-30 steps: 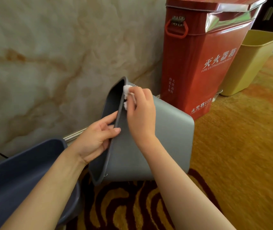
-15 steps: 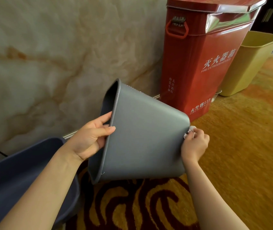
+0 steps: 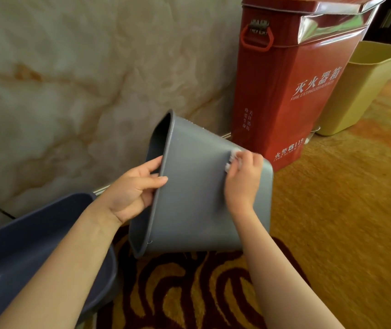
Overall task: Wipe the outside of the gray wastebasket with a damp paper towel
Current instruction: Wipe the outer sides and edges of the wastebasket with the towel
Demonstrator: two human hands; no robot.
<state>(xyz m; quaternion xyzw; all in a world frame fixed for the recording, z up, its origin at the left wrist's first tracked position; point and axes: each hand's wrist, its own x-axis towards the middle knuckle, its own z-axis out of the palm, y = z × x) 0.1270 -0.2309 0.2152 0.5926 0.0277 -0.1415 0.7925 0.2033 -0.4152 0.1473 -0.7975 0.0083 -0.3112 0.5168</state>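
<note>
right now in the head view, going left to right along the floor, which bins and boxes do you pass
dark blue bin → gray wastebasket, tipped on its side → red fire extinguisher box → yellow bin

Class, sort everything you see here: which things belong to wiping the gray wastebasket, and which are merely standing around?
Part of the job:
gray wastebasket
paper towel
left hand, gripping the rim
right hand, pressing the towel to the side

Just standing about:
red fire extinguisher box
yellow bin
dark blue bin
patterned carpet
</note>
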